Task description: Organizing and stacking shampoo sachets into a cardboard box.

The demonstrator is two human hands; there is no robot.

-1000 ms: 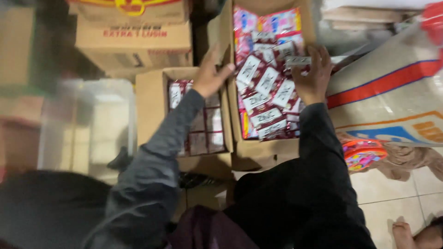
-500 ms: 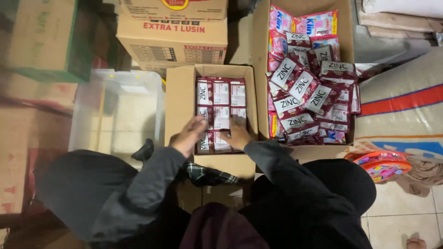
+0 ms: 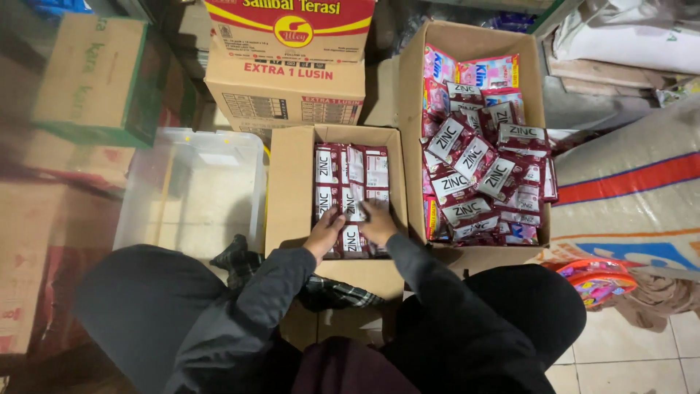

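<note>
Dark red sachets (image 3: 351, 191) lie packed in rows inside the small open carton (image 3: 290, 186). The left hand (image 3: 324, 232) and right hand (image 3: 379, 221) press flat on the nearest packets, fingers seemingly spread rather than clamped. A taller carton (image 3: 467, 40) of loose sachets stands just right; a clear plastic tub (image 3: 191, 191) sits left.

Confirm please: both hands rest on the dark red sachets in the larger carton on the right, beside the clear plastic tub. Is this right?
Not quite. In the head view the left hand and right hand rest on the dark red sachets in the smaller middle carton, beside the clear plastic tub.
</note>
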